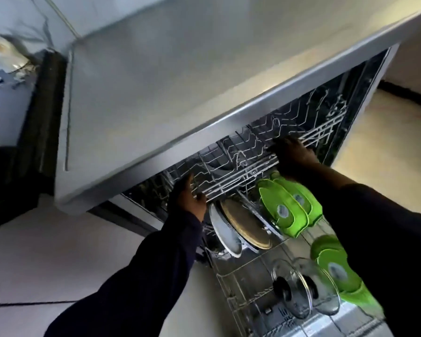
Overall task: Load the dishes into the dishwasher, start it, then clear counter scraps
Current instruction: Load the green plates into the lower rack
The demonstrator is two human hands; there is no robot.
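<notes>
The dishwasher stands open under the grey counter [156,93]. Its upper wire rack [243,164] sits just below the counter edge. My left hand [187,198] grips the rack's front rail on the left. My right hand [294,154] holds the same rail further right, fingers over the wires. Below, the lower rack [241,300] is pulled out. It holds a white plate [223,232], a tan plate [246,224], several green plates [287,207] and two glass lids [301,288] standing on edge.
Pale floor tiles [58,251] spread to the left and right of the dishwasher. A dark cabinet [15,166] stands at the far left. A blurred pale object [3,49] sits at the top left near the wall.
</notes>
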